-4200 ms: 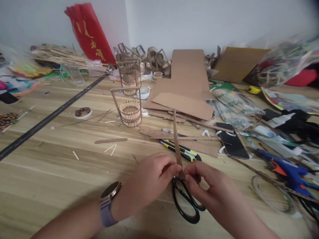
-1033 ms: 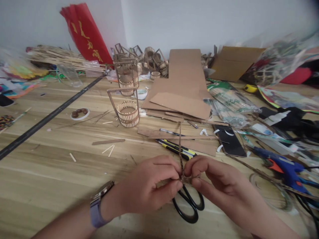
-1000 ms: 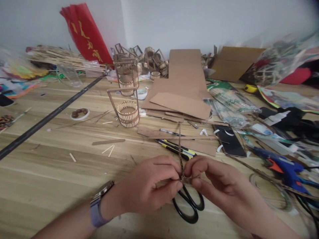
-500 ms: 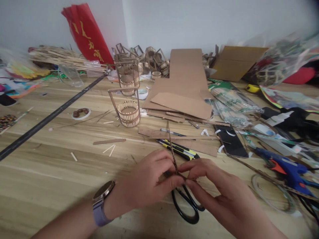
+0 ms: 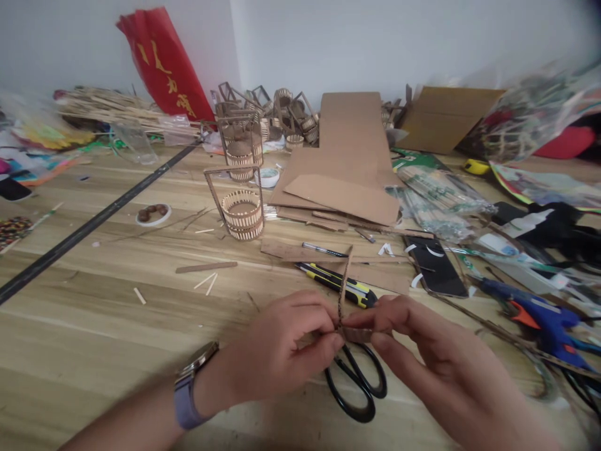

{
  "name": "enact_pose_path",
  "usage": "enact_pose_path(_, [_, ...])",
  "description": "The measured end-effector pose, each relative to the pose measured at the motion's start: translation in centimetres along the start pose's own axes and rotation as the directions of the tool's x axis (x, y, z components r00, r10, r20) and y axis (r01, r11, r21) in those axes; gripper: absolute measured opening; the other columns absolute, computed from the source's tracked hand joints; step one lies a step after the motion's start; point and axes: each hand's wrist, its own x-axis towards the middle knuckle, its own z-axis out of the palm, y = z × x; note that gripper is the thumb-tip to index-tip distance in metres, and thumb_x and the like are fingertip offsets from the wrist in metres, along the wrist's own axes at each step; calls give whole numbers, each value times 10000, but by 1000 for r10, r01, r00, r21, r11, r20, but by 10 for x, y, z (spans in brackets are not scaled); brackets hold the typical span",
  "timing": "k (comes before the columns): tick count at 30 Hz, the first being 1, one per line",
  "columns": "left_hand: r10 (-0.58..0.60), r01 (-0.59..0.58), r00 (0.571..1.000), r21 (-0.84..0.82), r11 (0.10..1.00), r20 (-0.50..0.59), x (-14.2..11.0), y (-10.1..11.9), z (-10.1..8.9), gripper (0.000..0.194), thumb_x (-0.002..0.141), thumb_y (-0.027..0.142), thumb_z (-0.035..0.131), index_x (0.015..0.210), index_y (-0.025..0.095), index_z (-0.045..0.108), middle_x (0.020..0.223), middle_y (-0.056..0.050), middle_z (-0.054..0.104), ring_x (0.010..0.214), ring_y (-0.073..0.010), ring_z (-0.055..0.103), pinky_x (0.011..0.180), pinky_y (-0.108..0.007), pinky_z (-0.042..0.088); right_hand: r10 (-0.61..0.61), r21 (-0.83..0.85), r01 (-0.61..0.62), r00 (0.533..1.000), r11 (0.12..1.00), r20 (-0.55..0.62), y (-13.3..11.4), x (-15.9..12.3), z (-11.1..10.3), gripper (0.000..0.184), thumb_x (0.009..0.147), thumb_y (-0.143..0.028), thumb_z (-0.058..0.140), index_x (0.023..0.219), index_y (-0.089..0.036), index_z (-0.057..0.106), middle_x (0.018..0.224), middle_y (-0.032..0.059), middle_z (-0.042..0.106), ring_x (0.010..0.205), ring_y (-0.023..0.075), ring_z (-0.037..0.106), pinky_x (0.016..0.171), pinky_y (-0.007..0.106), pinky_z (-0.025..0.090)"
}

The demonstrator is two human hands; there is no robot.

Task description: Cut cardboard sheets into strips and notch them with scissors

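Between my two hands is a narrow cardboard strip [image 5: 346, 282], one part standing upright and another running sideways toward the right. My left hand [image 5: 295, 341], with a watch on its wrist, pinches the strip near its bend. The fingertips of my right hand [image 5: 413, 344] close on the sideways part. Black-handled scissors [image 5: 352, 416] lie on the table just under my hands, their blades hidden. Beyond my fingers rest a yellow and black utility knife [image 5: 335, 283] and a pen [image 5: 323, 250].
A small stick basket with a tall handle [image 5: 241, 213] stands ahead, more baskets behind it. Cardboard sheets [image 5: 347, 156] are stacked at the back. To the right lie a phone [image 5: 436, 266] and a blue glue gun [image 5: 539, 319]. A dark bar [image 5: 103, 207] crosses the left.
My right hand has shifted slightly right, away from the left, showing more of the sideways strip. The upright part has swung right and looks shorter.
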Motion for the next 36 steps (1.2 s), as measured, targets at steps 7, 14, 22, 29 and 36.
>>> enact_pose_path(7, [10,-7,1000,-168,986,18,4,-6,-5,200,933,177,588,734,177,581,866,-5,671,783,-107,597,727,-199,443,136,227,-148,989,963,65,2,6,-9,258,971,-442,548,805,-248,581,902,75,794,884,242,760,692,312,623])
enact_pose_path(14, [-179,188,979,-87,978,99,6,-13,0,527,929,660,543,723,178,596,766,-2,598,728,-154,563,655,-257,410,-89,-113,87,996,990,-15,-1,1,4,126,918,-224,559,806,-269,591,984,41,796,881,201,753,742,306,608])
enact_pose_path(22, [-111,111,994,-61,992,1,1,-13,12,305,1024,353,505,845,170,671,904,-55,676,917,-193,607,830,-302,454,-338,-278,286,928,917,-158,-1,9,18,119,897,-156,625,854,-266,613,875,1,789,814,173,754,756,307,595])
enact_pose_path(29, [-38,37,999,-44,998,-14,0,-7,11,257,989,221,522,768,163,638,841,-51,668,885,-177,604,817,-286,466,-230,-227,189,958,955,-171,3,4,15,107,906,-189,612,935,-276,668,873,-10,794,790,167,757,701,264,608])
enact_pose_path(36, [44,-43,999,-81,996,17,0,-9,10,284,994,273,530,753,177,645,855,-57,698,869,-172,641,801,-284,507,-22,62,27,996,998,-92,2,10,2,157,944,-320,592,846,-236,681,811,45,793,731,185,764,629,255,620])
